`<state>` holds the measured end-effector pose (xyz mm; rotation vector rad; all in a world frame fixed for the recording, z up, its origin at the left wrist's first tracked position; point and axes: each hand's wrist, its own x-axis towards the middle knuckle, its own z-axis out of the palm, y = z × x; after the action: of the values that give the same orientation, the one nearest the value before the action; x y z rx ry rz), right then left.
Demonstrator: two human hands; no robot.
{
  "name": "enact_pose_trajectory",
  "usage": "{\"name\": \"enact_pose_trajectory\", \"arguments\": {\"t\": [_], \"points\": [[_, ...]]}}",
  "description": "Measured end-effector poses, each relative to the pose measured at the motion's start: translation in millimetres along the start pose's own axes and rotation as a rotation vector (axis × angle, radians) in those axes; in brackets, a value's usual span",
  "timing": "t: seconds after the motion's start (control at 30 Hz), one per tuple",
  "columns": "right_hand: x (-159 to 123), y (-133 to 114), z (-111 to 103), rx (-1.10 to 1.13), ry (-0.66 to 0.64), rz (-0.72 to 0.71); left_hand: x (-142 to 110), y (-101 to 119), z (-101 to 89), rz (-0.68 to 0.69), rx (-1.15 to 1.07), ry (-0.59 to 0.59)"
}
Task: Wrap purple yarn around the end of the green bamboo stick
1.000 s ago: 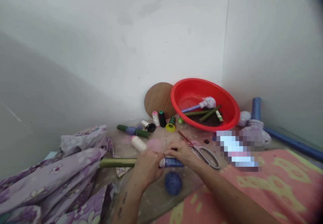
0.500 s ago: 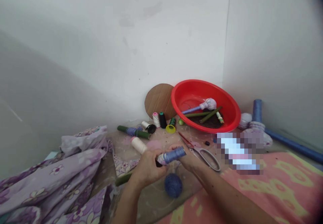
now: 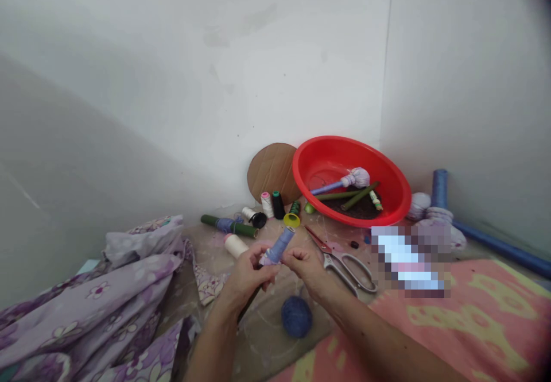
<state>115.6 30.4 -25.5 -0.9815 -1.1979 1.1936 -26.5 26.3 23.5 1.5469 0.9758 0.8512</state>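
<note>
My left hand (image 3: pixel 253 273) is closed around a green bamboo stick whose upper end (image 3: pixel 282 244) is wrapped in blue yarn, with a band of pale patterned cloth below the yarn. The wrapped end tilts up and to the right; the lower part is mostly hidden behind my wrist. At its right side, the thumb and fingers of my right hand (image 3: pixel 303 264) are pinched together, and what lies between them is too small to make out. Below both hands rests a ball of blue yarn (image 3: pixel 297 317). Scissors (image 3: pixel 344 264) lie just right of my right hand.
Thread spools (image 3: pixel 267 204) stand behind my hands, near a yarn-wound green stick (image 3: pixel 230 226) and a cardboard disc (image 3: pixel 275 169). A red basin (image 3: pixel 350 141) holds sticks. Flowered cloth (image 3: pixel 99 290) fills the left; a pink-yellow cloth (image 3: pixel 430 336) covers the right.
The stick has turned from lying level to pointing its blue-wrapped end up and away. My right hand has moved from on top of the wrapped end to its right side, fingers pinched.
</note>
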Motion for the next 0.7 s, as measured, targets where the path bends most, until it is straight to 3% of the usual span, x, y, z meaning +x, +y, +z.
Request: {"name": "enact_pose_trajectory", "arguments": {"t": [0.3, 0.7], "points": [[-3.0, 0.8, 0.0, 0.028, -0.050, -0.097, 4.4, -1.4, -2.7, -0.040, 0.016, 0.062], [-8.9, 3.2, 5.0, -0.345, 0.042, -0.312, 4.8, -4.2, -5.9, -0.045, 0.034, 0.021]]}}
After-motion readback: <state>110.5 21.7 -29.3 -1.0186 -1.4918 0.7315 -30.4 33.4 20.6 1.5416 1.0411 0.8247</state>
